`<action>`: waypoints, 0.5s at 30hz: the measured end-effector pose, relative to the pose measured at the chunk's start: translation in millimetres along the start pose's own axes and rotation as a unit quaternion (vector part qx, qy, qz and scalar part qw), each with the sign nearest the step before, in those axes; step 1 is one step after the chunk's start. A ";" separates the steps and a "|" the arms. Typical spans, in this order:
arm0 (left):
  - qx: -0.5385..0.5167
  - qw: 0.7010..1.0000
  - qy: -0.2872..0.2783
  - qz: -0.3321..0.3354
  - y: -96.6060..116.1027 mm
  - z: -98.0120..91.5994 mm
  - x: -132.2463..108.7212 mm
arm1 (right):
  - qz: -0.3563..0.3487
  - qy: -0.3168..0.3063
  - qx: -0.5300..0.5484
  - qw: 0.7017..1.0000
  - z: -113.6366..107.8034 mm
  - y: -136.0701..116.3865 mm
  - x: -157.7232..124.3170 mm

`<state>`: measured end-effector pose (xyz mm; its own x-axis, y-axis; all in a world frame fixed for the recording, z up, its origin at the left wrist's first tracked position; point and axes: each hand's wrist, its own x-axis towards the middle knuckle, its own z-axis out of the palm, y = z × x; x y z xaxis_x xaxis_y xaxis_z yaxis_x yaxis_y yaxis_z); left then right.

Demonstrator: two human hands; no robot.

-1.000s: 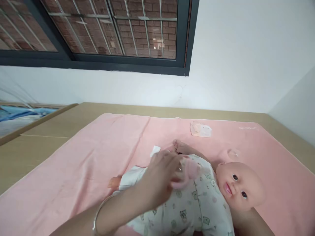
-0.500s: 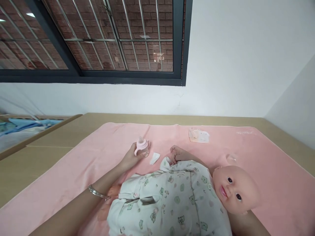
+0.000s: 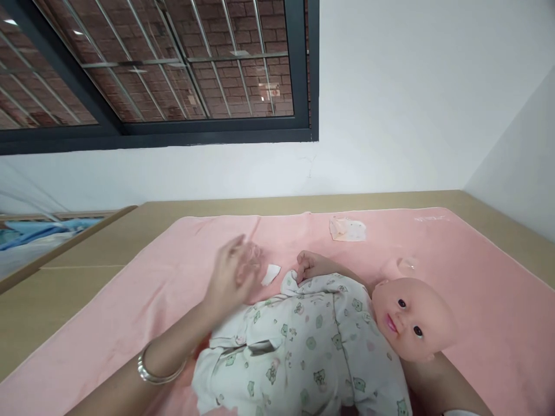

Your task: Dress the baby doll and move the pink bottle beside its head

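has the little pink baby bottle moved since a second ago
Yes. The bottle was over the doll's chest in the left hand; now it sits on the pink blanket, left of the white scrap, blurred behind the hand.

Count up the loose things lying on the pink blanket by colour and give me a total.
White: 2, the scrap and the packet.
Pink: 1, the bottle at the left hand.
Clear: 1, the cap.
Dressed doll: 1.
Total: 5.
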<state>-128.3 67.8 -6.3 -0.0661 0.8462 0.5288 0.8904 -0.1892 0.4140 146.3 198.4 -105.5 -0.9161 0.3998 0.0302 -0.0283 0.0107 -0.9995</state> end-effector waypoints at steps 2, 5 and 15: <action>0.026 0.986 -0.163 0.017 18.2 8.5 0.6 | 0.029 -0.013 0.038 0.999 -3.2 -8.1 36.1; 0.115 0.944 -0.305 -0.039 35.8 25.5 5.3 | 0.048 -0.026 0.095 0.994 -6.8 -13.3 56.6; 0.189 0.906 -0.362 -0.109 15.8 58.6 20.1 | 0.031 -0.004 0.084 0.996 3.7 -28.6 36.9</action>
<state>-89.1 111.0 -32.6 -0.0677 0.9739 -0.2168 0.9915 0.0899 0.0942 111.8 209.5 -75.7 -0.9212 0.3879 -0.0307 -0.0376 -0.1672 -0.9852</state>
